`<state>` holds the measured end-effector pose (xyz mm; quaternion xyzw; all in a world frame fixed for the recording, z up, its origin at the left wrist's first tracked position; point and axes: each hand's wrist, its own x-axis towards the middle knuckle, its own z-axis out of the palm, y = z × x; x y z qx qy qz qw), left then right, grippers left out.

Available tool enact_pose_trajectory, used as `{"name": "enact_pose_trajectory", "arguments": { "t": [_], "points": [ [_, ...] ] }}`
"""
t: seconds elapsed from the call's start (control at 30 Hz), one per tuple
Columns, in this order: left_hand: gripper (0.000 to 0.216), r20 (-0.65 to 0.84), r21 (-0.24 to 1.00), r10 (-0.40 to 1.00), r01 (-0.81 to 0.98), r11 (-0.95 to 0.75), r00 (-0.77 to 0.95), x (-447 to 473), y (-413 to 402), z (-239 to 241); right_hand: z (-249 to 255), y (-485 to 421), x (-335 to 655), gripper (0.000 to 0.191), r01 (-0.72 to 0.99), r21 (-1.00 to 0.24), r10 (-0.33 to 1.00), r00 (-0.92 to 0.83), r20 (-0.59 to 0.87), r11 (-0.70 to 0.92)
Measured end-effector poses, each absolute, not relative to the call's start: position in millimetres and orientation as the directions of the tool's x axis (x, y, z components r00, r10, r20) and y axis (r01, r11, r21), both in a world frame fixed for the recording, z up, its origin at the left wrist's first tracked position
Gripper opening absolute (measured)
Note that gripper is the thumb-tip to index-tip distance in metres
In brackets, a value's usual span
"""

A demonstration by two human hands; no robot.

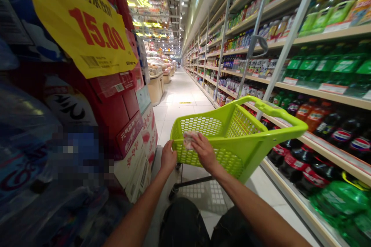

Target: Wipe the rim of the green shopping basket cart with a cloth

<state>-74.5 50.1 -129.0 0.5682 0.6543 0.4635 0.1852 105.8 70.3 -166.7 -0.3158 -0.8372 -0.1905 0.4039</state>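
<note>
A lime-green plastic shopping cart (256,152) with a perforated basket stands in front of my knees, its handle toward the shelves on the right. My left hand (168,157) grips the basket's rim at the left end corner, fingers curled over the edge. Against the upper side of the basket, my right hand (205,153) presses a crumpled, pale pinkish cloth (190,139) under its fingers. The two hands are a short way apart on the same side of the cart. Part of the cloth is hidden by my fingers.
Tall shelves (321,88) of bottled drinks run along the right, close to the cart. Stacked drink cartons (116,112) with a yellow price sign (87,27) rise at the left. Between them a pale tiled aisle (182,85) leads away past a wooden display stand (155,87).
</note>
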Motion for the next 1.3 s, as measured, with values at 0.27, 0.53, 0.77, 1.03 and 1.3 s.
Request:
{"name": "enact_pose_trajectory", "arguments": {
  "t": [0.27,0.53,0.77,1.03,1.3],
  "points": [
    [0.064,0.263,0.280,0.957,0.940,-0.194,0.120,-36,44,-117,-212,36,162,0.025,0.673,0.038,0.481,-0.565,0.671,0.738],
    [0.069,0.222,0.140,0.941,0.946,-0.291,0.257,-11,40,-113,-192,45,184,0.025,0.719,0.042,0.461,-0.487,0.742,0.694],
    [0.070,0.218,0.116,0.936,0.945,-0.305,0.275,5,35,-108,-171,38,212,0.031,0.754,-0.036,0.473,-0.373,0.798,0.655],
    [0.071,0.206,0.093,0.922,0.932,-0.351,0.327,22,34,-107,-205,24,251,0.030,0.755,0.027,0.471,-0.437,0.766,0.655],
    [0.071,0.267,0.075,0.870,0.891,-0.447,0.414,54,32,-111,-162,32,273,0.032,0.834,-0.039,0.451,-0.258,0.854,0.551]
  ]
}}
